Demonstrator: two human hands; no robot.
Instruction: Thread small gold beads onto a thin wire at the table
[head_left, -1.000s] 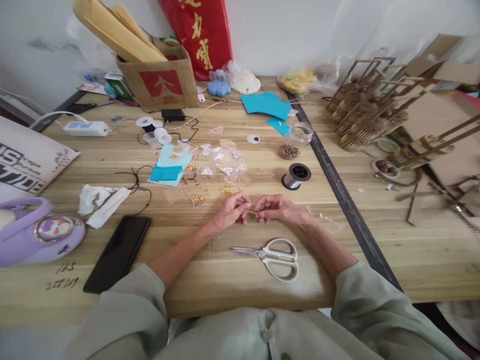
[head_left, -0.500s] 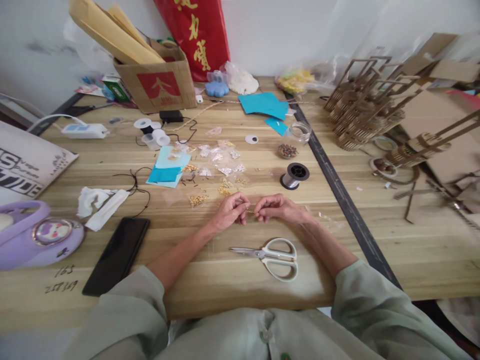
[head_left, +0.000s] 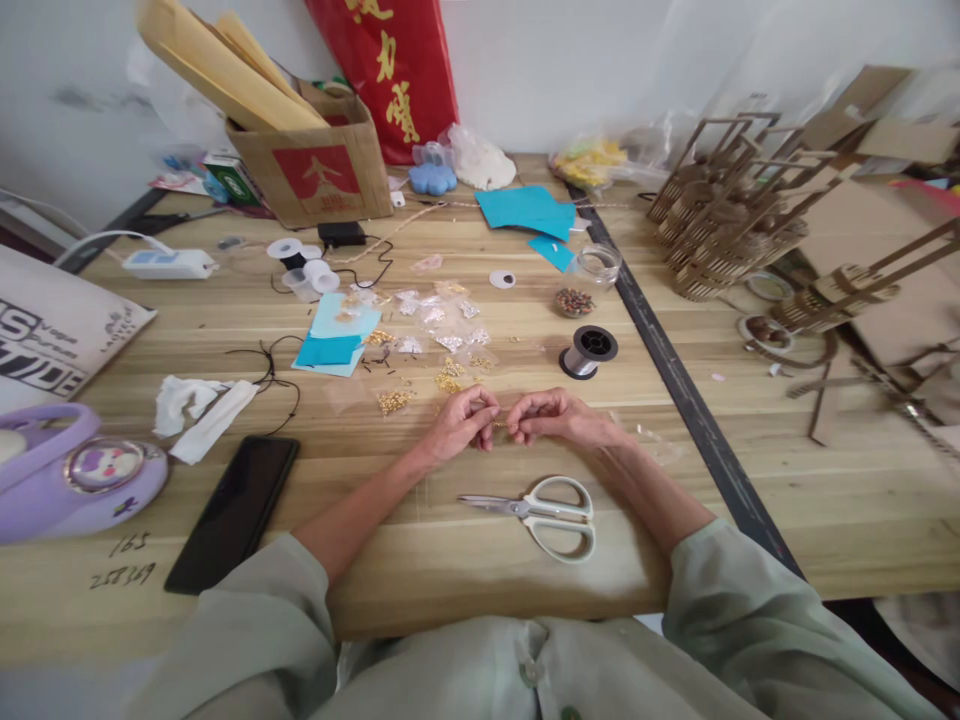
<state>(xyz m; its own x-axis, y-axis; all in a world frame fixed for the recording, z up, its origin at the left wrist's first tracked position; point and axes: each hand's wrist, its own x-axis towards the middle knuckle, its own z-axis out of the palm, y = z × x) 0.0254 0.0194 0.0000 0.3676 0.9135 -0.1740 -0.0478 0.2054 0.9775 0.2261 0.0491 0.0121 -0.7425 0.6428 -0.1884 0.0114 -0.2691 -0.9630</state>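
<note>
Close together above the table, my left hand (head_left: 466, 418) and my right hand (head_left: 551, 415) are each closed in a pinch. Between their fingertips runs a short strand of tiny gold beads (head_left: 500, 425), gripped at both ends; its finer detail is too small to make out. Just beyond my hands lie piles of small gold beads (head_left: 394, 402) and some gold findings (head_left: 448, 382). Nearer my body rests a pair of scissors (head_left: 525, 507) with pale handles, blades pointing left. A spool of clear thread (head_left: 589, 353) stands beyond my right hand.
A black phone (head_left: 232, 515) and a purple case (head_left: 82, 470) are at the left. A jar of mixed beads (head_left: 589, 280) stands farther back, near blue cards (head_left: 529, 210). Several small woven baskets (head_left: 720, 240) crowd the right side. A paper bag (head_left: 315, 175) stands at the back.
</note>
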